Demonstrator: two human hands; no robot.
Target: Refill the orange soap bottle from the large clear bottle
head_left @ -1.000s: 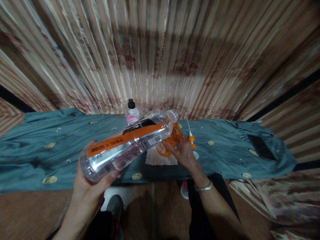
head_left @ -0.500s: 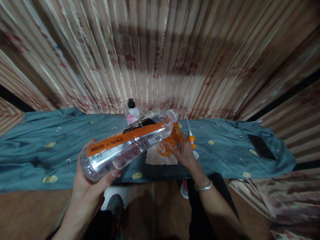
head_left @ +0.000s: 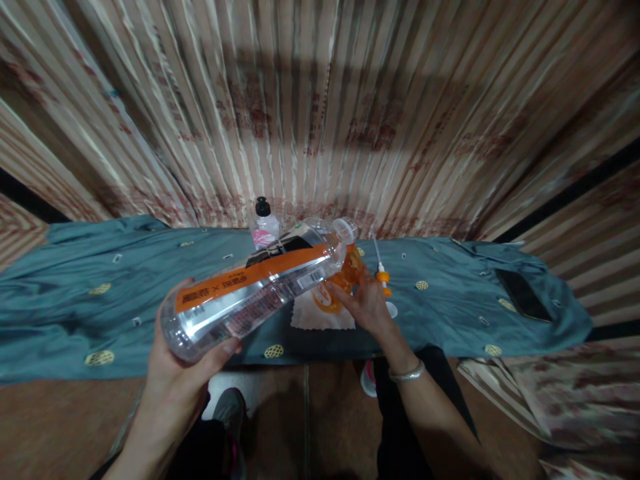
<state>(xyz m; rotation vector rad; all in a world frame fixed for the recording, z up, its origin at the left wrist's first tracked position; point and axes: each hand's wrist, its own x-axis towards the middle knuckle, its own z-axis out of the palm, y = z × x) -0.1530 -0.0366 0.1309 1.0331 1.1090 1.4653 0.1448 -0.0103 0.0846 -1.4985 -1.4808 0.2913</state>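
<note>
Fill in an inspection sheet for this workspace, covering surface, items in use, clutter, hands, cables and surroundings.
Surface: teal patterned cloth, wrinkled.
Items in use: clear bottle, orange-labelled, tilted with its neck toward the top of the orange bottle; contact and flow cannot be told. A pale mat lies by the orange bottle.
Clutter: black-capped bottle, upright at the back; orange-and-white pump piece, right of the orange bottle; dark phone, far right.
Hands: left hand grips the clear bottle near its base; right hand holds the orange bottle.
Cables: nothing seen.
Surroundings: striped curtain behind; brown floor below.
</note>
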